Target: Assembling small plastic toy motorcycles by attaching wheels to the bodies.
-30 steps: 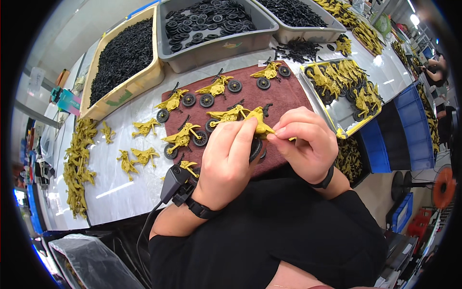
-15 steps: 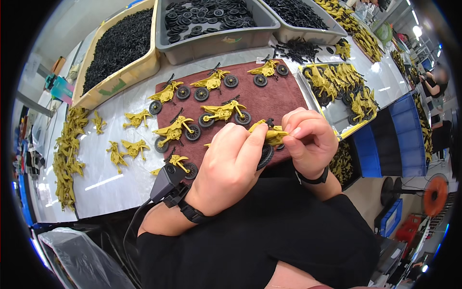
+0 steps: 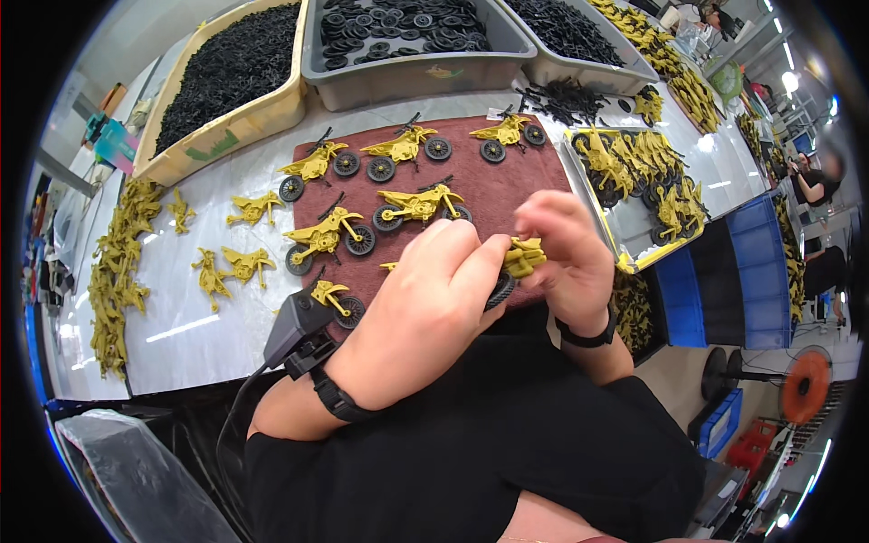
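My left hand [image 3: 425, 303] is closed round a yellow toy motorcycle [image 3: 522, 258]; a black wheel [image 3: 501, 290] shows beneath its fingers, and the palm hides the rest of the toy. Beside the toy's yellow end, my right hand [image 3: 575, 271] is raised, its fingers blurred and curved away from the thumb with nothing visible between them. On the brown-red cloth [image 3: 534, 181] stand several yellow toy motorcycles [image 3: 419, 204] with black wheels. One more toy motorcycle [image 3: 331, 297] is partly covered by the device on my left wrist.
Loose yellow toy bodies [image 3: 253, 210] lie left of the cloth, next to a long heap [image 3: 118, 281]. Behind stand a cream bin [image 3: 226, 127] of small black parts and a grey bin [image 3: 425, 80] of wheels. A yellow-edged tray [image 3: 647, 258] of motorcycles sits at the right.
My right hand has let go of the toy's yellow end, its fingers lifting up and apart. My left hand keeps its hold, and the view has shifted slightly.
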Tool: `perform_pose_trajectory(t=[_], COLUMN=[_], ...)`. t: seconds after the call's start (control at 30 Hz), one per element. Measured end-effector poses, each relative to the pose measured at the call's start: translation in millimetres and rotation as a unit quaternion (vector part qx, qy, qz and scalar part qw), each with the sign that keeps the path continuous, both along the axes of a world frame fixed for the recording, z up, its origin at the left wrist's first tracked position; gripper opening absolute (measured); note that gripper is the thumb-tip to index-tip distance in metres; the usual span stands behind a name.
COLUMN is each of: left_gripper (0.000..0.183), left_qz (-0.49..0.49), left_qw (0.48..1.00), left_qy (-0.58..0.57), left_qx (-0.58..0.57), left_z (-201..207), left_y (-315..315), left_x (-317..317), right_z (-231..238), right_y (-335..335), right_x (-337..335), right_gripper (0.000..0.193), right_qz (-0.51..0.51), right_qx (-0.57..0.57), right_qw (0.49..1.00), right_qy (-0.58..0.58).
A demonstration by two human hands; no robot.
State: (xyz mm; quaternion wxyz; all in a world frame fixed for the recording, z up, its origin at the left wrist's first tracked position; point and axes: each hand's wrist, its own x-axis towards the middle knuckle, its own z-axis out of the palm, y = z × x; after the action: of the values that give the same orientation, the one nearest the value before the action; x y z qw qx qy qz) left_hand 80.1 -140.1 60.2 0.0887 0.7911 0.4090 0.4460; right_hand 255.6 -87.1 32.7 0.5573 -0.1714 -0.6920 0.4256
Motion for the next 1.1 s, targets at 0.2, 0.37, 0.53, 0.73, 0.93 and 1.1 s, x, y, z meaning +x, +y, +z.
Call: perform_pose_trajectory(t=[0.2,0.37,0.53,0.73,0.93,1.1], left_gripper=[0.042,0.041,0.034,0.033,0.035,0.04], left_qz=[0.012,0.038,0.018,0.023,-0.004,0.021], left_qw=[0.999,0.999,0.998,0.996,0.994,0.993], left_qy=[-0.018,0.002,0.026,0.039,-0.008,-0.054], left_qx=[-0.041,-0.003,0.049,0.076,0.107,0.105], left_z=[4,1,-6,-4,-9,-12], left_y=[-4,-7,-4,-5,-2,-3], left_x=[-2,-3,-3,-1,-3,0], right_z=[-15,-19,-16,-7,-2,-2], right_y=[10,4,3,2,4,5], right_x=[1,-6,-6,-4,-5,-10], right_gripper=[0.039,0.037,0.034,0.034,0.033,0.035], right_qz=[0.096,0.116,0.097,0.055,0.07,0.079], right_qx=[0.057,0.004,0.022,0.088,0.11,0.096], right_qw=[0.994,0.992,0.994,0.995,0.991,0.992], right_qy=[0.01,0.058,0.051,0.008,-0.001,0.017])
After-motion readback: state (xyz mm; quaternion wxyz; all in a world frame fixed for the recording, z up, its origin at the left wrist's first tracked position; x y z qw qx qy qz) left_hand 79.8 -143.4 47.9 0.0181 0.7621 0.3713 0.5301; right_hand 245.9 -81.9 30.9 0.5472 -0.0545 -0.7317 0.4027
